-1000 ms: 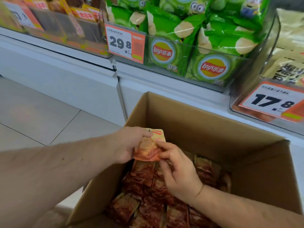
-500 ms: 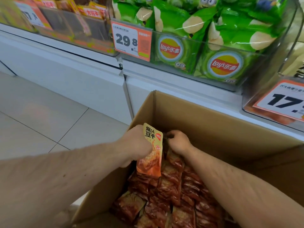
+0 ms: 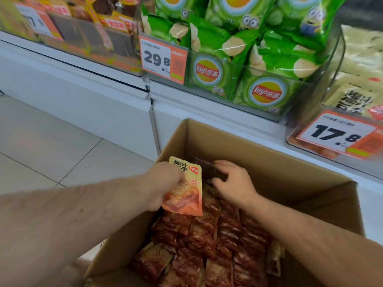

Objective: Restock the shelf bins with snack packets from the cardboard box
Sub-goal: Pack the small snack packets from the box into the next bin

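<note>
Snack packets (image 3: 209, 243): dark red, lying in loose rows across the bottom of the cardboard box, nearest the camera.
Cardboard box (image 3: 269, 162): open-topped, standing on the floor against the white base of the shelf; its far wall rises behind both hands.
Left hand (image 3: 163, 183): at the box's left rim, fingers curled round one orange packet (image 3: 185, 191), which it holds upright above the rows, printed face toward the camera.
Right hand (image 3: 234, 181): deeper in the box near the far wall, fingers bent over a dark packet (image 3: 209, 168) at the back; it touches it, but whether it truly grips it I cannot tell.
Floor (image 3: 51, 146): pale tiles to the left of the box.
Shelf bins (image 3: 335, 65): clear plastic, just above the box. The middle one holds green crisp bags (image 3: 267, 92) and carries a price tag (image 3: 163, 59) reading 29.8. The right one holds pale packets behind a 17.8 tag (image 3: 339, 134). The left bin's goods are blurred.
</note>
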Tool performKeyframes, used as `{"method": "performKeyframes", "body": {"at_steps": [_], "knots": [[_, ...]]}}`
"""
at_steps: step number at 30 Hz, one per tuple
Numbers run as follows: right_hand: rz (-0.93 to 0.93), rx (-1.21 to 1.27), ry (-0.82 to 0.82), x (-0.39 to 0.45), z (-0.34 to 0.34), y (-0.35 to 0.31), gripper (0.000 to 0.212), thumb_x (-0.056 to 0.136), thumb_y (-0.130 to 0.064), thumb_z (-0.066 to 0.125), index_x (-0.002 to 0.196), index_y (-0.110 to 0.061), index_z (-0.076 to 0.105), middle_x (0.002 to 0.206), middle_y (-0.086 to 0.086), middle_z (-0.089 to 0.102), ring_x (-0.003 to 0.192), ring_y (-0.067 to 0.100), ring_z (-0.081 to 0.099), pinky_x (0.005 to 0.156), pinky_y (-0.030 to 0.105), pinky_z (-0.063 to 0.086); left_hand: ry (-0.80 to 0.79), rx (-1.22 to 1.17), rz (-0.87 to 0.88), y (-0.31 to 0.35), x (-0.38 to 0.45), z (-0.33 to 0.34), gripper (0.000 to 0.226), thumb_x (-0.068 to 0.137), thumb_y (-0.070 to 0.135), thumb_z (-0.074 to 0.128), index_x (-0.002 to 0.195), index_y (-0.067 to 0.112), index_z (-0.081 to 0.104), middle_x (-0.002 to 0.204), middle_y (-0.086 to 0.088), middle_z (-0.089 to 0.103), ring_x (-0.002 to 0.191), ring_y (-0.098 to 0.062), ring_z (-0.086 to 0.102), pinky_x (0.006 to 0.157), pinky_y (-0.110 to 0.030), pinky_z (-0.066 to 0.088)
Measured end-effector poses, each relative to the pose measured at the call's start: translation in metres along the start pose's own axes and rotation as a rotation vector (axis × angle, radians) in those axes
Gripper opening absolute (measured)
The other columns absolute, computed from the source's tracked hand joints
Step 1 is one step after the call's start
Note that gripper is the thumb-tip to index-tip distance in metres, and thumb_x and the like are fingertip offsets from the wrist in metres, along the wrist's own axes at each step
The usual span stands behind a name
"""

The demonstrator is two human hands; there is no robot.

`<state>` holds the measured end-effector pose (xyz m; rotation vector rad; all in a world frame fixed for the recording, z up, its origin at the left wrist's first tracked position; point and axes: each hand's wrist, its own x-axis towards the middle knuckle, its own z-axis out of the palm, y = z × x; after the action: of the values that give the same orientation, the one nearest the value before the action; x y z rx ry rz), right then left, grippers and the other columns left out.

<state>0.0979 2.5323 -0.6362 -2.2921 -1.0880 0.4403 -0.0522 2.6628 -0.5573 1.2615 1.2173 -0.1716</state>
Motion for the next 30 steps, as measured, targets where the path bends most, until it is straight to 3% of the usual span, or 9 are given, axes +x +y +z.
{"method": "performKeyframes", "body": {"at_steps": [4,7,10,15,18,22,24,26,30], "knots": [[-0.216,0.015,0.133,-0.054,-0.048,-0.020,0.048,0.075,-0.015,0.067,0.123,-0.014,0.068,0.129,-0.010,0.056,0.124,0.005,0.049,0.106,-0.001,0.018,0.015,-0.139,-0.033,0.000,-0.019,0.004,0.016,0.087,0.000,0.055,0.102,0.005,0.055,0.111,-0.019,0.062,0.103,-0.037,0.062,0.096,-0.047,0.051],[-0.408,0.001,0.165,-0.087,-0.069,-0.029,0.057,0.076,-0.023,0.061,0.132,-0.013,0.058,0.138,-0.007,0.050,0.131,0.003,0.045,0.118,0.020,0.023,-0.025,-0.203,-0.004,0.003,-0.036,0.012,0.007,0.091,-0.001,0.050,0.090,0.004,0.054,0.094,-0.019,0.063,0.082,-0.034,0.064,0.074,-0.039,0.054],[-0.572,-0.067,0.154,-0.110,-0.081,-0.033,0.058,0.077,-0.023,0.061,0.131,-0.003,0.060,0.144,0.007,0.051,0.136,0.015,0.047,0.120,0.040,0.027,-0.105,-0.280,0.058,0.008,-0.053,0.022,0.029,0.093,0.002,0.040,0.074,0.003,0.063,0.063,-0.014,0.066,0.054,-0.028,0.064,0.058,-0.032,0.053],[-0.750,-0.191,0.152,-0.133,-0.095,-0.032,0.054,0.073,-0.018,0.064,0.123,0.001,0.066,0.140,0.011,0.056,0.133,0.019,0.051,0.117,0.049,0.032,-0.316,-0.363,0.159,0.014,-0.071,0.037,0.038,0.098,0.036,0.046,0.105,0.008,0.072,0.100,-0.012,0.074,0.084,-0.032,0.073,0.075,-0.048,0.060],[-0.784,-0.226,0.144,-0.141,-0.111,-0.037,0.041,0.070,-0.019,0.065,0.107,-0.004,0.074,0.134,0.006,0.062,0.122,0.018,0.060,0.115,0.042,0.035,-0.318,-0.206,0.359,0.013,-0.076,0.043,0.022,0.094,0.021,0.063,0.113,0.011,0.070,0.098,-0.009,0.076,0.092,-0.028,0.073,0.087,-0.044,0.057],[-0.517,-0.052,0.311,-0.148,-0.135,-0.059,0.012,0.075,-0.025,0.066,0.085,-0.020,0.066,0.106,-0.017,0.068,0.078,0.005,0.066,0.074,0.014,0.049,-0.307,-0.069,0.588,0.019,-0.086,0.049,0.032,0.091,0.010,0.067,0.121,0.018,0.062,0.107,-0.001,0.075,0.101,-0.023,0.071,0.096,-0.049,0.053],[-0.159,0.098,0.321,-0.144,-0.147,-0.070,0.023,0.076,-0.033,0.072,0.096,-0.031,0.059,0.081,-0.019,0.065,0.064,0.003,0.060,0.059,0.011,0.043,-0.327,-0.044,0.653,0.024,-0.095,0.053,0.039,0.086,0.014,0.071,0.123,0.021,0.059,0.109,-0.001,0.074,0.103,-0.022,0.070,0.096,-0.050,0.053],[0.076,0.360,0.162,-0.138,-0.161,-0.076,0.039,0.078,-0.034,0.078,0.110,-0.034,0.057,0.089,-0.015,0.069,0.072,0.001,0.063,0.060,0.015,0.045,-0.354,-0.017,0.704,0.026,-0.103,0.059,0.041,0.084,0.013,0.073,0.121,0.024,0.059,0.108,-0.001,0.074,0.103,-0.021,0.070,0.096,-0.050,0.053],[0.032,0.555,-0.033,-0.138,-0.183,-0.083,0.016,0.088,-0.013,0.071,0.100,-0.021,0.064,0.071,-0.015,0.067,0.052,-0.002,0.052,0.049,0.017,0.040,-0.421,0.096,0.804,0.027,-0.120,0.071,0.043,0.089,0.002,0.069,0.118,0.029,0.056,0.104,0.008,0.074,0.100,-0.009,0.070,0.089,-0.028,0.056]]}}
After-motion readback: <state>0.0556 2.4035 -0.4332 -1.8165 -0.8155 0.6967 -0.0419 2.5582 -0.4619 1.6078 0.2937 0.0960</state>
